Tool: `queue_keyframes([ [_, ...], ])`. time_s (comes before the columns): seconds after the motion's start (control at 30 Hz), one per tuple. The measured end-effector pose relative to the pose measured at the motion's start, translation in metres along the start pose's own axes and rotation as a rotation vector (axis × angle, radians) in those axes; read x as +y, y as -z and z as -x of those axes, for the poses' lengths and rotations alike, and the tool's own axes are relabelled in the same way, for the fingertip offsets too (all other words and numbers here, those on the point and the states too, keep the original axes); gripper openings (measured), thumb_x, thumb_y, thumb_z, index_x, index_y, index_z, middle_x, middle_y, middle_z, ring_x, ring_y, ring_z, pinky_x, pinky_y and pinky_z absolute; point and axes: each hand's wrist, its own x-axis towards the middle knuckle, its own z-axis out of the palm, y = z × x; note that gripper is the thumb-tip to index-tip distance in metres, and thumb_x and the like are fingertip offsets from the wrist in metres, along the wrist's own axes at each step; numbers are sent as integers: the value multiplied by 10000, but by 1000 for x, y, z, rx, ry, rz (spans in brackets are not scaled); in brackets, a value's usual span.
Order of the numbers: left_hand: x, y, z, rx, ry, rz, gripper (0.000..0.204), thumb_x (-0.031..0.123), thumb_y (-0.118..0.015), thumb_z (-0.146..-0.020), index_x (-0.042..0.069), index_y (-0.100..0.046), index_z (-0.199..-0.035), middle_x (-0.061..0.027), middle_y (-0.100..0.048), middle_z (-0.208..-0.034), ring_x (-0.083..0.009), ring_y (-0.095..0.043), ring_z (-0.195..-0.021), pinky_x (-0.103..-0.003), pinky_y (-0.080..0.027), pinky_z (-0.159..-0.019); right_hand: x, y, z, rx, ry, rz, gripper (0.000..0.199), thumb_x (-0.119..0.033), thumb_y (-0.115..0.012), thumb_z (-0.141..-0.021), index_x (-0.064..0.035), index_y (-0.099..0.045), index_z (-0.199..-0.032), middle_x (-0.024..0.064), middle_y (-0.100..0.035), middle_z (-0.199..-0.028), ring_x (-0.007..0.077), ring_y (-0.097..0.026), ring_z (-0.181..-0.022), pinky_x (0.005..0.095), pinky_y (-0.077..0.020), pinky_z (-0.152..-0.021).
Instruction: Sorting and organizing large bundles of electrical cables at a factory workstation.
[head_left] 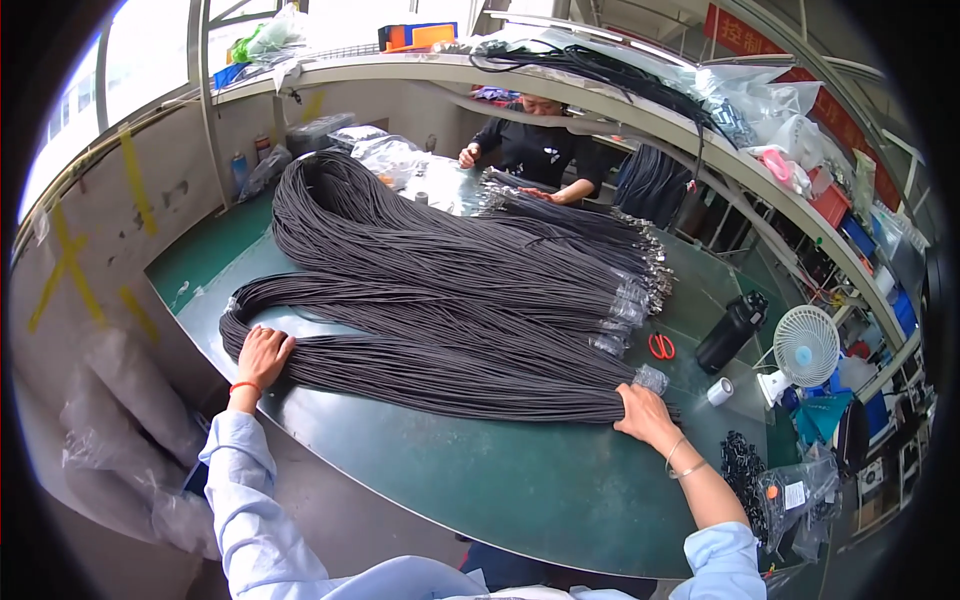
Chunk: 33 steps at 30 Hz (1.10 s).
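A long, thick bundle of black cables [450, 378] lies across the green table, doubled back at its left end. My left hand [265, 357] presses down over that bend, its fingers curled around the cables. At the other end, my right hand [648, 415] grips the same bundle beside a clear plastic wrap [652, 379]. Behind it, a larger looped stack of black cables [420, 235] fills the middle of the table. Metal connectors [655, 262] and more plastic wrap show at that stack's right end.
Right of the cables are red-handled scissors [661, 346], a black bottle [732, 332], a white roll [720, 391] and a white fan [806, 347]. Across the green table [480, 470], a co-worker [540, 150] handles other cables. A loaded shelf [400, 68] arches overhead. Small black parts [742, 480] lie near right.
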Motion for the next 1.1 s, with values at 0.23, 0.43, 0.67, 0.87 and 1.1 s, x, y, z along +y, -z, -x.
queue_keyframes([
  [0.23, -77, 0, 13, 235, -164, -149, 312, 272, -457, -1020, 44, -649, -928, -124, -620, -916, -301, -573, -1010, -410, -398, -1045, -28, 16, 43, -171, 194, 101, 686, -214, -801, -644, -25, -500, -1230, 220, -577, -1061, 411, -598, -995, 463, -516, -888],
  [0.43, -83, 11, 0, 169, -39, -139, 406, 299, -488, -1008, 41, -632, -729, -126, -603, -784, -309, -563, -872, -400, -440, -939, -48, 23, 71, -238, -65, -96, 613, -238, -784, -663, -30, -537, -1185, 226, -623, -1021, 409, -625, -971, 452, -525, -875],
  [0.67, -78, -13, -37, 58, 380, -81, 710, 468, -339, -1045, -3, -654, -616, -210, -658, -694, -396, -637, -705, -478, -499, -722, -71, 43, 81, -375, -197, -9, 498, -240, -797, -616, -23, -599, -1018, 208, -693, -893, 400, -676, -870, 445, -547, -811],
  [0.87, -97, 4, -69, 180, 443, -40, 749, 507, -324, -1042, -1, -682, -625, -222, -658, -667, -402, -663, -678, -467, -526, -694, -57, 136, 71, -211, -83, -146, 569, -201, -820, -613, -9, -616, -1108, 167, -722, -897, 349, -708, -852, 406, -558, -800],
  [1.1, -81, -27, -70, 24, 412, -144, 774, 562, -313, -1032, 8, -700, -654, -215, -671, -693, -388, -675, -702, -458, -532, -703, -74, 80, 23, -357, 92, -169, 820, -364, -860, -682, -26, -547, -1360, 196, -582, -1321, 358, -531, -1250, 403, -420, -1064],
])
